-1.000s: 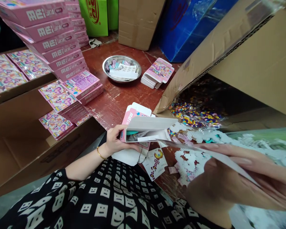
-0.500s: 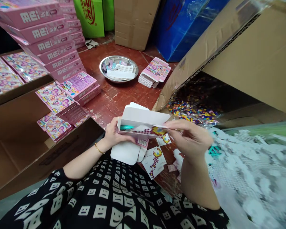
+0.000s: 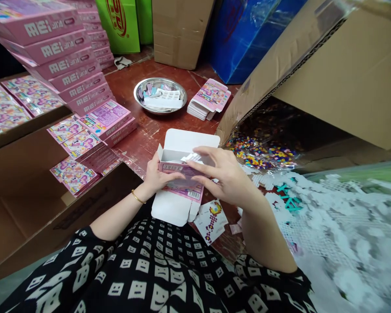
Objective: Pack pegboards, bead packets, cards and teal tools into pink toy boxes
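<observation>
My left hand (image 3: 158,174) grips the left end of a small pink open box (image 3: 182,167), whose white lid flap stands up toward the far side. My right hand (image 3: 221,176) lies over the box's right half, fingers reaching into the opening where white contents show. Under the box lies another flattened pink and white box (image 3: 172,208). A printed card with a pixel picture (image 3: 211,219) lies just to the right of it, near my lap.
Stacks of pink boxes (image 3: 68,69) fill the left side, some inside a brown carton (image 3: 26,204). A metal bowl (image 3: 159,93) of small parts and a pile of flat boxes (image 3: 210,100) lie ahead. A big carton (image 3: 313,65) with coloured bead bags (image 3: 263,154) stands right, white mesh boards (image 3: 329,226) below it.
My right hand brought a picture card to the box, pushed it in, and now rests over the opening. The box has been turned so its lid flap stands open.
</observation>
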Available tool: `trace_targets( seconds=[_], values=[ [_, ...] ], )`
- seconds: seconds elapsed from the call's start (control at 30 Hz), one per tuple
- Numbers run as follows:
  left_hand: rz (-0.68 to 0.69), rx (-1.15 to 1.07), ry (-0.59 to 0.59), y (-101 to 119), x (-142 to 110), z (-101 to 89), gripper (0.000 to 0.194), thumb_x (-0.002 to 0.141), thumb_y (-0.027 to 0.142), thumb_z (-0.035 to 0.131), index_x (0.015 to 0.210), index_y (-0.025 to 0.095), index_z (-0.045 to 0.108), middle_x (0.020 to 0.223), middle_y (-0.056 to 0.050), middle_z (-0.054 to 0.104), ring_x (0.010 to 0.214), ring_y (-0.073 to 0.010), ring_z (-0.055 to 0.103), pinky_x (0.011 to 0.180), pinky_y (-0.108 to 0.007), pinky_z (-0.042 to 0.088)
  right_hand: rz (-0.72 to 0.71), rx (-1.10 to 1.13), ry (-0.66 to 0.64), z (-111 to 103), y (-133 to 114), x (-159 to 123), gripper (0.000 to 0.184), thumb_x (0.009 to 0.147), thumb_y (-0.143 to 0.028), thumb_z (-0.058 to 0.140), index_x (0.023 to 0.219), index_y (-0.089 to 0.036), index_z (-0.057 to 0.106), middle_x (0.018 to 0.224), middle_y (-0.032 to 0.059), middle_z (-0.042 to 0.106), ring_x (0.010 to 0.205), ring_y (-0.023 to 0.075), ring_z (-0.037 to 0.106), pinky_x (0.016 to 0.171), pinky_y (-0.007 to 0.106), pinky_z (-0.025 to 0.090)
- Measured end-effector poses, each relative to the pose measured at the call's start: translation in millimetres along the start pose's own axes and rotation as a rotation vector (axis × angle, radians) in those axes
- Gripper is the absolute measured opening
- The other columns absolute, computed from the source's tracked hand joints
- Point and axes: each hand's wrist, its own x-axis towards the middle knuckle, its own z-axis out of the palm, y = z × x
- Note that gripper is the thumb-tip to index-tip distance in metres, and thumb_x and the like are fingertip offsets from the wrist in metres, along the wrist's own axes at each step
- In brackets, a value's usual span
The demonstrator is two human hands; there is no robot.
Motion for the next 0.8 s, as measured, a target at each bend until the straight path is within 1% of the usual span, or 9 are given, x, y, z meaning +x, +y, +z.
trace_targets(
  seconds=[0.03, 0.1, 0.2, 0.27, 0.37, 0.47, 0.63, 0.7, 0.8],
  values=[
    [-0.002, -0.003, -0.003, 0, -1, 0.1, 0.079, 0.05, 0.066, 0.088, 0.104, 0.014, 0.065, 0.086, -0.004, 0.072, 0.075, -0.0189, 0.07, 0.07, -0.031, 0.06, -0.009, 0.011, -0.024, -1, 0, 2, 0.031, 0.096, -0.028, 0.058, 0.125, -0.028, 0.067, 0.136, 0.0133, 0.06, 0.121, 0.0289, 0.056, 0.098, 0.049, 0.044],
    [0.028, -0.021, -0.003, 0, -3, -0.1, 0.078, 0.052, 0.067, 0.086, 0.105, 0.013, 0.065, 0.088, -0.006, 0.072, 0.076, -0.0196, 0.07, 0.072, -0.032, 0.06, -0.015, 0.058, -0.034, -3, 1, 4, 0.031, 0.097, -0.025, 0.056, 0.126, -0.027, 0.066, 0.132, 0.0122, 0.063, 0.121, 0.0272, 0.058, 0.099, 0.048, 0.043],
    [0.161, -0.026, 0.016, 1, -8, -1.2, 0.071, 0.054, 0.067, 0.085, 0.097, 0.013, 0.067, 0.08, -0.003, 0.07, 0.067, -0.0168, 0.068, 0.066, -0.03, 0.059, 0.045, 0.159, 0.018, -11, 3, 3, 0.027, 0.096, -0.022, 0.058, 0.121, -0.024, 0.067, 0.114, 0.0081, 0.073, 0.105, 0.022, 0.066, 0.091, 0.04, 0.045],
    [0.262, 0.002, 0.048, 1, -13, -1.7, 0.069, 0.052, 0.068, 0.085, 0.093, 0.015, 0.066, 0.074, 0.001, 0.067, 0.061, -0.0145, 0.065, 0.06, -0.027, 0.057, 0.092, 0.194, 0.033, -15, 3, 0, 0.019, 0.095, -0.023, 0.06, 0.112, -0.024, 0.07, 0.1, 0.0044, 0.077, 0.093, 0.0194, 0.069, 0.085, 0.037, 0.045],
    [0.34, 0.047, 0.101, 2, -19, -1.3, 0.074, 0.05, 0.07, 0.084, 0.098, 0.017, 0.065, 0.076, 0.002, 0.066, 0.061, -0.0144, 0.066, 0.056, -0.026, 0.056, 0.088, 0.179, -0.039, -19, -1, -4, 0.015, 0.097, -0.025, 0.058, 0.104, -0.025, 0.072, 0.094, 0.0018, 0.078, 0.086, 0.0177, 0.069, 0.084, 0.037, 0.04],
    [0.323, 0.106, 0.122, 2, -21, -0.8, 0.076, 0.052, 0.072, 0.082, 0.102, 0.018, 0.064, 0.078, 0.001, 0.067, 0.062, -0.0152, 0.067, 0.056, -0.026, 0.057, 0.073, 0.16, -0.081, -19, -8, -3, 0.018, 0.099, -0.026, 0.055, 0.107, -0.026, 0.071, 0.094, 0.0011, 0.078, 0.086, 0.016, 0.068, 0.087, 0.037, 0.035],
    [0.2, 0.127, 0.076, 1, -20, -1.8, 0.077, 0.053, 0.077, 0.079, 0.098, 0.016, 0.064, 0.075, 0.001, 0.067, 0.062, -0.0159, 0.068, 0.056, -0.027, 0.057, 0.021, 0.175, -0.105, -13, -10, 0, 0.018, 0.097, -0.028, 0.059, 0.112, -0.025, 0.07, 0.096, 0.0009, 0.078, 0.09, 0.0154, 0.068, 0.093, 0.039, 0.032],
    [0.189, 0.113, 0.067, 1, -19, -2.2, 0.077, 0.051, 0.076, 0.08, 0.096, 0.015, 0.064, 0.074, 0.001, 0.066, 0.061, -0.0153, 0.067, 0.056, -0.027, 0.057, 0.02, 0.174, -0.074, -12, -9, 0, 0.02, 0.098, -0.025, 0.057, 0.113, -0.027, 0.07, 0.096, 0.0004, 0.078, 0.087, 0.0148, 0.069, 0.094, 0.04, 0.033],
    [0.198, 0.107, 0.067, 0, -18, -2.2, 0.076, 0.05, 0.074, 0.082, 0.096, 0.016, 0.065, 0.076, 0.0, 0.067, 0.064, -0.016, 0.068, 0.058, -0.028, 0.058, 0.041, 0.156, 0.065, -12, -8, 0, 0.023, 0.097, -0.022, 0.055, 0.113, -0.029, 0.071, 0.095, 0.0003, 0.079, 0.082, 0.0148, 0.07, 0.089, 0.038, 0.038]
  ],
)
